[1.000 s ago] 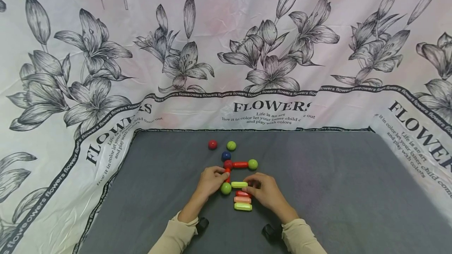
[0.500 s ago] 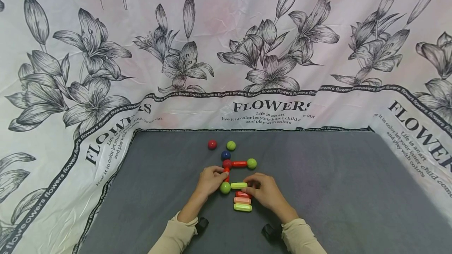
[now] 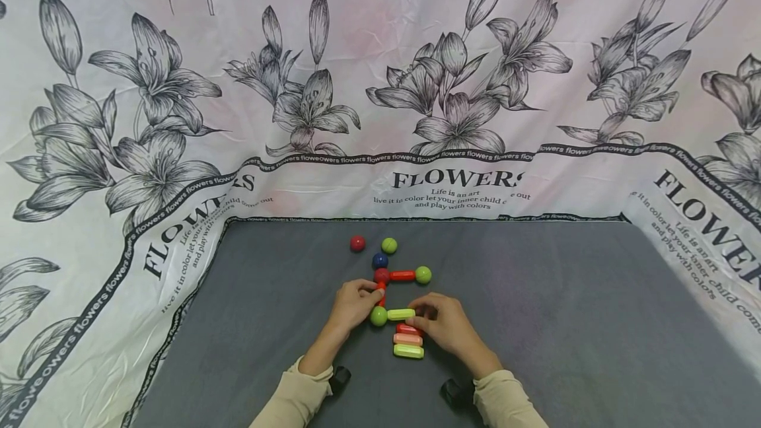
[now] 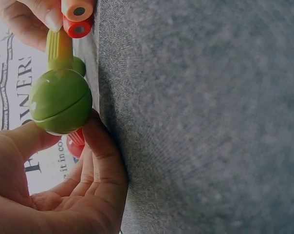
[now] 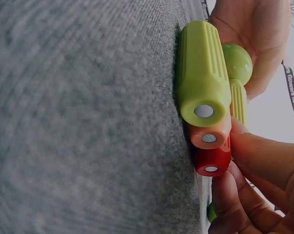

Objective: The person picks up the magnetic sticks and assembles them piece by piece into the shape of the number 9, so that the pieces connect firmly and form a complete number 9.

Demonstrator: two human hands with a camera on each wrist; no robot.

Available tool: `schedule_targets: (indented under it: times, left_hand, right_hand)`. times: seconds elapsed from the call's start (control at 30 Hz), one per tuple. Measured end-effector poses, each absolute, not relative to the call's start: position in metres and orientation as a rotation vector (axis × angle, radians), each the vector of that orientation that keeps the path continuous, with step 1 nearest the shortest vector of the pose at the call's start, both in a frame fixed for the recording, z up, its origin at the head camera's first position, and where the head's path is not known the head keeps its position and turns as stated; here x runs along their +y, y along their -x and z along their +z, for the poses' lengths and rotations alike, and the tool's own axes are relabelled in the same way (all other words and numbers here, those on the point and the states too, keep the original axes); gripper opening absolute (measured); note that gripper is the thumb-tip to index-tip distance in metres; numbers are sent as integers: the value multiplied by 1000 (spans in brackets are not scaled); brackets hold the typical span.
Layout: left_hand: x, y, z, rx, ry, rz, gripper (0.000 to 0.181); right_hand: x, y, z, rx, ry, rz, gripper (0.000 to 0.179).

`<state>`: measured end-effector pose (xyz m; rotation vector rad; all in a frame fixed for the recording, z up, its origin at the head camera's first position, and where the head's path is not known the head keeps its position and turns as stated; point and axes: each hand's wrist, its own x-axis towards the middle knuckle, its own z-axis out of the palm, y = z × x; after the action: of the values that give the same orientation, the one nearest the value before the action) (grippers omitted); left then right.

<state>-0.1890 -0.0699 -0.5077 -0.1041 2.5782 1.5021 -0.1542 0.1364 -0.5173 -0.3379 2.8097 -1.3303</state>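
Observation:
My left hand (image 3: 355, 302) pinches an upright-running red magnetic rod (image 3: 382, 300), which links a red ball (image 3: 382, 275) to a green ball (image 3: 378, 316). A second red rod (image 3: 402, 275) runs right from the red ball to another green ball (image 3: 423, 275). Between thumb and fingers, my right hand (image 3: 446, 323) holds the right end of a yellow-green rod (image 3: 401, 315). That rod's left end meets the lower green ball (image 4: 61, 101) in the left wrist view. A blue ball (image 3: 380, 260) sits against or just behind the red ball; I cannot tell which.
Below the held rod lie a red rod (image 3: 407, 329), a salmon rod (image 3: 407, 340) and a yellow-green rod (image 3: 408, 351), side by side. Farther back are a loose red ball (image 3: 357, 243) and green ball (image 3: 389, 245). Flower-printed cloth (image 3: 333, 187) borders the grey table (image 3: 553, 322).
The yellow-green rod in my right hand has shifted slightly left and toward me, up against the lower green ball. The joined red rods and balls have slid slightly left.

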Motion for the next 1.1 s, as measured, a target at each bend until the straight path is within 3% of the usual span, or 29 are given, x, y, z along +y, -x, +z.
schedule_targets:
  times: [1.1]
  left_hand:
    - [-68, 188, -509, 2710, 3, 1414, 24]
  right_hand:
    - [138, 124, -520, 2737, 115, -1548, 30]
